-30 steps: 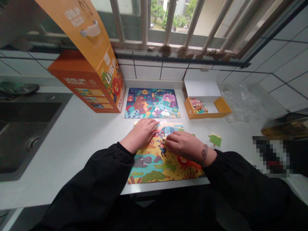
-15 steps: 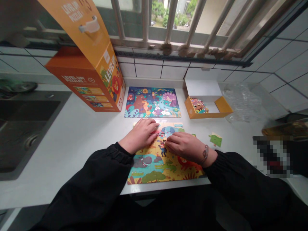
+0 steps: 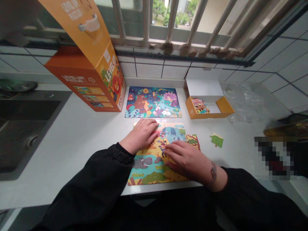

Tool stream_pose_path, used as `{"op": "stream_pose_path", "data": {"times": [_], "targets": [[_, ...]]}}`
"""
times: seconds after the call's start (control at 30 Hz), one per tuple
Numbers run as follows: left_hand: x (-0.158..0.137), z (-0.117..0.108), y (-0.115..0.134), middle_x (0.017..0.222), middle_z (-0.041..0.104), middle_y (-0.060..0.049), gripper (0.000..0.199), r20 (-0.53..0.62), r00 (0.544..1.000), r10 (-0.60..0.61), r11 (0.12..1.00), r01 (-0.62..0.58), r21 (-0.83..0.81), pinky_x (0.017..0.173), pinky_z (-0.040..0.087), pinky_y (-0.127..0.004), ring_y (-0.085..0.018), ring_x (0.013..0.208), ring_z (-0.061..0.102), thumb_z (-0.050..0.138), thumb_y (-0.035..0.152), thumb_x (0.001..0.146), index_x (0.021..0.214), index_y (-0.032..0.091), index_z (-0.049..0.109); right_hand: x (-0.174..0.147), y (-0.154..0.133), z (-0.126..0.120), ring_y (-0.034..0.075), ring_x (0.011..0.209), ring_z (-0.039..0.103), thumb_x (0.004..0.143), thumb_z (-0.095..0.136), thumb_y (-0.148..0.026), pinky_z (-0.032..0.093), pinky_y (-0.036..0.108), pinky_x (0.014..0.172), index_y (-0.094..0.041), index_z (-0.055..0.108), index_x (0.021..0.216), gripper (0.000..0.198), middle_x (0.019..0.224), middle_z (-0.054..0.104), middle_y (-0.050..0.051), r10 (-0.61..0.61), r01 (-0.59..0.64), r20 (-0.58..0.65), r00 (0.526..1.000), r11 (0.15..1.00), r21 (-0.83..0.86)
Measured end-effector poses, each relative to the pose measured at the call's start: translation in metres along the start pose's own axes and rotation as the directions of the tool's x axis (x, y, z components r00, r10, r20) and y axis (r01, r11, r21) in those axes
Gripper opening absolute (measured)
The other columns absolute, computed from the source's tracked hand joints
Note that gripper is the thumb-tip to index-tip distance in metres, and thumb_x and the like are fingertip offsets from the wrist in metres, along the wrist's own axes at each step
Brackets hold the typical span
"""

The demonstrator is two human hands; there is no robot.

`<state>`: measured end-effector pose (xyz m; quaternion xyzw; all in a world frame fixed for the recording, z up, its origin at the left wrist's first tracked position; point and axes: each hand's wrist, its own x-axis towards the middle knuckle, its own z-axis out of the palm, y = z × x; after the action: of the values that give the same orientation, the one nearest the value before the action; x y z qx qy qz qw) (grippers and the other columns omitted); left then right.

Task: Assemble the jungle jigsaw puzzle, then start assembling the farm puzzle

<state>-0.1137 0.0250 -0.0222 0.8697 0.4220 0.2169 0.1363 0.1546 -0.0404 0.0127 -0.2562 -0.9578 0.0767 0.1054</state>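
A yellow jigsaw puzzle with cartoon animals lies on the counter, its top-right corner area unfilled. My left hand rests on its upper left part, fingers stretched out over the pieces. Across the right half lies my right hand, fingers extended and touching the surface near a small figure in blue; it hides the pieces beneath. A puzzle piece with trees shows at the right edge, just beyond my right hand. Farther right, a loose green tree-shaped piece sits on the counter.
Behind is an assembled blue forest puzzle. An open yellow box with puzzle pieces stands back right, beside clear plastic wrap. A tall orange box stands back left, near a sink. A barred window is behind.
My right hand has slid down toward me over the puzzle, uncovering the blue elephant and the tree piece at the right edge. My left hand has stayed in place.
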Motion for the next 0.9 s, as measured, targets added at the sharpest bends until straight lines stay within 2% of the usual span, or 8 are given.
{"op": "stream_pose_path", "data": {"times": [0.07, 0.13, 0.23, 0.4, 0.6, 0.77, 0.9], "targets": [[0.001, 0.002, -0.002, 0.144, 0.068, -0.015, 0.031, -0.01, 1.0, 0.009, 1.0, -0.009, 0.007, 0.119, 0.049, -0.055, -0.032, 0.139, 0.06, 0.063, 0.028, 0.108, 0.137, 0.02, 0.068, -0.011, -0.024, 0.008, 0.034, 0.131, 0.064, 0.108, 0.065, -0.048, 0.054, 0.053, 0.114, -0.014, 0.067, 0.144, 0.05, 0.143, 0.072, 0.017, 0.038, -0.038, 0.004, 0.999, 0.997, 0.068], [0.001, 0.003, -0.004, 0.144, 0.069, -0.015, 0.03, -0.019, 1.0, 0.023, 1.0, -0.023, 0.006, 0.118, 0.05, -0.055, -0.032, 0.137, 0.062, 0.062, 0.027, 0.108, 0.136, 0.02, 0.068, -0.021, -0.042, 0.022, 0.036, 0.143, 0.058, 0.105, 0.068, -0.054, 0.048, 0.058, 0.123, -0.016, 0.058, 0.156, 0.064, 0.157, 0.064, 0.017, 0.075, -0.078, 0.026, 0.997, 0.992, 0.099], [0.001, 0.004, -0.006, 0.14, 0.071, -0.014, 0.027, -0.034, 0.999, 0.039, 0.999, -0.039, -0.014, 0.115, 0.053, -0.054, -0.031, 0.134, 0.064, 0.061, 0.029, 0.109, 0.133, 0.021, 0.07, -0.03, -0.053, 0.039, 0.036, 0.15, 0.054, 0.105, 0.068, -0.053, 0.045, 0.059, 0.127, -0.019, 0.053, 0.163, 0.069, 0.163, 0.06, 0.016, 0.134, -0.134, 0.007, 0.991, 0.985, 0.112], [0.001, 0.002, -0.006, 0.139, 0.072, -0.014, 0.028, -0.039, 0.998, 0.051, 0.998, -0.053, -0.031, 0.116, 0.054, -0.053, -0.03, 0.133, 0.065, 0.061, 0.024, 0.108, 0.134, 0.02, 0.07, -0.031, -0.051, 0.047, 0.034, 0.151, 0.054, 0.108, 0.064, -0.053, 0.042, 0.059, 0.13, -0.02, 0.056, 0.16, 0.062, 0.163, 0.061, 0.014, 0.151, -0.145, -0.041, 0.988, 0.981, 0.128], [0.003, 0.0, -0.003, 0.139, 0.072, -0.012, 0.03, -0.035, 0.998, 0.051, 0.998, -0.052, -0.024, 0.115, 0.053, -0.053, -0.029, 0.133, 0.065, 0.058, 0.021, 0.108, 0.135, 0.024, 0.072, -0.027, -0.048, 0.037, 0.034, 0.153, 0.054, 0.106, 0.066, -0.057, 0.041, 0.06, 0.13, -0.021, 0.057, 0.16, 0.065, 0.163, 0.061, 0.015, 0.138, -0.133, -0.03, 0.99, 0.984, 0.116], [0.007, 0.0, -0.003, 0.138, 0.072, -0.013, 0.025, -0.025, 0.998, 0.059, 0.998, -0.059, -0.004, 0.11, 0.056, -0.054, -0.031, 0.129, 0.067, 0.057, 0.021, 0.109, 0.127, 0.023, 0.075, -0.008, -0.03, 0.026, 0.037, 0.159, 0.047, 0.108, 0.064, -0.049, 0.035, 0.065, 0.133, -0.017, 0.056, 0.161, 0.062, 0.169, 0.054, 0.017, 0.274, -0.274, -0.06, 0.96, 0.962, 0.005], [0.006, 0.005, -0.007, 0.138, 0.073, -0.014, 0.028, -0.034, 0.997, 0.07, 0.996, -0.072, -0.048, 0.112, 0.057, -0.054, -0.03, 0.13, 0.067, 0.058, 0.017, 0.107, 0.127, 0.022, 0.077, 0.002, -0.02, 0.036, 0.037, 0.157, 0.049, 0.109, 0.063, -0.047, 0.037, 0.066, 0.131, -0.016, 0.055, 0.161, 0.062, 0.168, 0.054, 0.017, 0.301, -0.303, -0.055, 0.952, 0.953, -0.019]]}}
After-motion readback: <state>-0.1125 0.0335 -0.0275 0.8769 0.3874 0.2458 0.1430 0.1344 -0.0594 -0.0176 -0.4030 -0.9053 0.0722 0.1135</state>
